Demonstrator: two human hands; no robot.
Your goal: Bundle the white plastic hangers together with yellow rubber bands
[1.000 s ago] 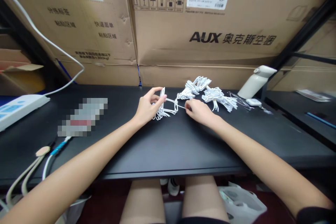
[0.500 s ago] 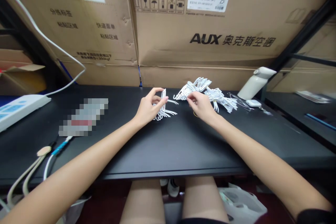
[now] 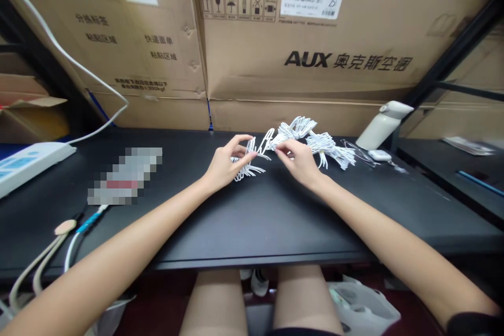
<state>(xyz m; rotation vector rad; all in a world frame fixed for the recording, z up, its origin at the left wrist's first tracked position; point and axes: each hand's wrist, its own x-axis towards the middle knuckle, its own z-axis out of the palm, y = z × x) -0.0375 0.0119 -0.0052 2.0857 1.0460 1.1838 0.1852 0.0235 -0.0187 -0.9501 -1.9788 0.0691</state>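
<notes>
My left hand (image 3: 225, 166) is closed in a curved grip, thumb and fingers around a few thin white hooked wires (image 3: 251, 146). More of these wires (image 3: 248, 170) lie fanned on the desk beneath it. My right hand (image 3: 299, 161) pinches at a thin white hooked wire (image 3: 268, 139), just to the right of the left hand; its fingertips partly hide what they hold. Behind the right hand sits a heap of the same white wires (image 3: 297, 127). To its right lies a bundled bunch (image 3: 331, 149) of them.
On the black desk (image 3: 252, 226), a white bottle (image 3: 380, 127) leans at the back right, near a small white device (image 3: 380, 155). Left are a blurred-out flat object (image 3: 126, 176), cables (image 3: 88, 222) and a power strip (image 3: 35, 164). Cardboard boxes (image 3: 252, 79) stand behind.
My right hand has moved left, away from the heap and closer to my left hand, with white wires now between the two. My left hand has shifted slightly right.
</notes>
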